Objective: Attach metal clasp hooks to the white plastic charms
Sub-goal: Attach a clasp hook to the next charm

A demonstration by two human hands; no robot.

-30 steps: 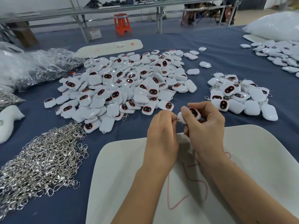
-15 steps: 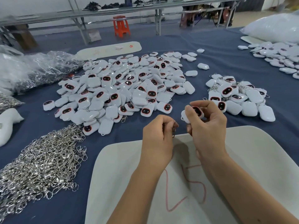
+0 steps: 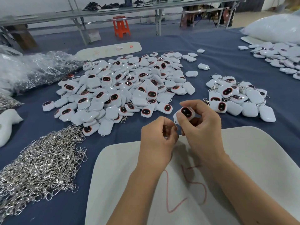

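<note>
Taking the white board (image 3: 243,159) in front of the person as the landmark: well off its left edge lies the heap of metal clasp hooks (image 3: 39,166), loose and spread, probably so a single one can be drawn out by the near hand. Beyond the board's far left corner sits the big pile of white plastic charms (image 3: 123,88), most apparently without hooks, likely the stock waiting to be done. Just above the board's far edge the left hand (image 3: 155,140) is curled, fingertips pinched together on what seems a small clasp hook (image 3: 175,126), though little of it shows. Just beside it, the right hand (image 3: 203,127) grips one charm (image 3: 185,113) between thumb and fingers, dark face up, its loop end turned toward the left hand, presumably so the hook can be threaded on. Beyond the board's far right corner rests a smaller pile (image 3: 238,98) with metal showing among it, seemingly the finished pieces.
</note>
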